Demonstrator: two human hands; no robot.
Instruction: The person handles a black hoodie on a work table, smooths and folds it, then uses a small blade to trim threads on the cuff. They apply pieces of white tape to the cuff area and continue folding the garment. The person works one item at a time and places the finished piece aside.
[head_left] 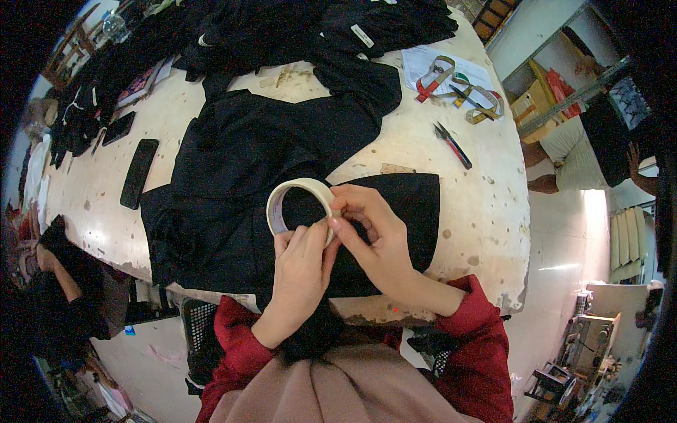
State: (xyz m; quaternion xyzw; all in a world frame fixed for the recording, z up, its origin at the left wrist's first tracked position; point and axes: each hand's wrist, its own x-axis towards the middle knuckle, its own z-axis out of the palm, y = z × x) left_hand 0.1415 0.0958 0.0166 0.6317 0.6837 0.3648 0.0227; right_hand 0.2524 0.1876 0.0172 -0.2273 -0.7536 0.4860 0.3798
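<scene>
A roll of cream masking tape (307, 185) is held upright over black fabric. My left hand (302, 264) grips its lower rim, with fingers curled round the edge. At the roll's right side, my right hand (371, 236) pinches with thumb and fingertips on the tape's outer face; whether a loose end sits between them is too small to tell. Beneath both hands a black garment piece (261, 141) lies spread over the worn pale table (486, 233), reaching its near edge.
Thread snips (453, 146) lie right of the fabric. Beyond them are a tape measure (486, 106) and a paper sheet (416, 60). A black phone (139, 173) rests at left. Dark garments (282, 32) are heaped at the back. Other people (599, 141) are at right and far left.
</scene>
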